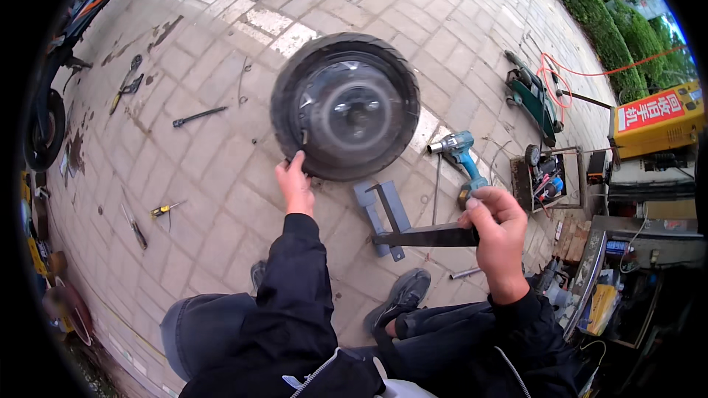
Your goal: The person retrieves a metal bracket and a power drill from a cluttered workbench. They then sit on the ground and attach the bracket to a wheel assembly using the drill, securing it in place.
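Observation:
A black wheel with its tyre (289, 121) is in front of me, its hub smeared by motion. My left hand (296, 188) pinches the wheel's near left edge, its fingertips beside what looks like the valve stem. Raised to the right, my right hand (500, 232) is closed on one end of a flat black strip (435, 236). The strip's other end passes over a grey metal bracket (397, 206) on the paving; whether they touch, I cannot tell. Just beyond that hand, a teal cordless impact wrench (463, 155) lies on the ground.
Pliers (127, 85), a dark rod-shaped tool (199, 116) and a yellow-handled screwdriver (167, 208) lie at left. A green floor jack (532, 99) and a tool box (547, 177) are at right. A parked scooter (81, 18) stands far left; a yellow machine (656, 124) stands far right.

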Tool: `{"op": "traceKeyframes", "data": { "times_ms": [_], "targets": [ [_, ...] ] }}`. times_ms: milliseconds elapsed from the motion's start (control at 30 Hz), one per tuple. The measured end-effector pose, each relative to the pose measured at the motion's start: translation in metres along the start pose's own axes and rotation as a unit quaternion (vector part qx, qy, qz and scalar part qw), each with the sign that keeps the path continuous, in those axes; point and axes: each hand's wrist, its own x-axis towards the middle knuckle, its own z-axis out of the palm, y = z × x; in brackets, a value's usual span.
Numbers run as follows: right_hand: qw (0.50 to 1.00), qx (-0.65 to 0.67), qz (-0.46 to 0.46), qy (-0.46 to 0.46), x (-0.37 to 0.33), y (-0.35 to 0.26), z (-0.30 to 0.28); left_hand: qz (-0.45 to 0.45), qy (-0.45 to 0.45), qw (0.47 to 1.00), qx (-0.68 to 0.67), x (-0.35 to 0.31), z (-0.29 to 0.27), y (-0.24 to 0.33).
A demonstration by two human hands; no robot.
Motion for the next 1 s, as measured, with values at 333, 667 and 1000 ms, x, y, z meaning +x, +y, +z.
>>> {"op": "traceKeyframes", "data": {
  "times_ms": [333, 667, 1000],
  "targets": [
    [0.989, 0.14, -0.024, 0.051, 0.045, 0.002, -0.017, 0.16, -0.102, 0.975, 0.113, -0.009, 0.118, 0.043],
    [0.978, 0.193, -0.032, 0.077, 0.07, -0.001, -0.037, 0.066, -0.166, 0.982, 0.055, -0.002, 0.101, 0.02],
    [0.967, 0.246, -0.016, 0.071, 0.085, 0.01, -0.058, -0.276, -0.255, 0.92, 0.113, 0.0, 0.057, -0.103]
  ]
}}
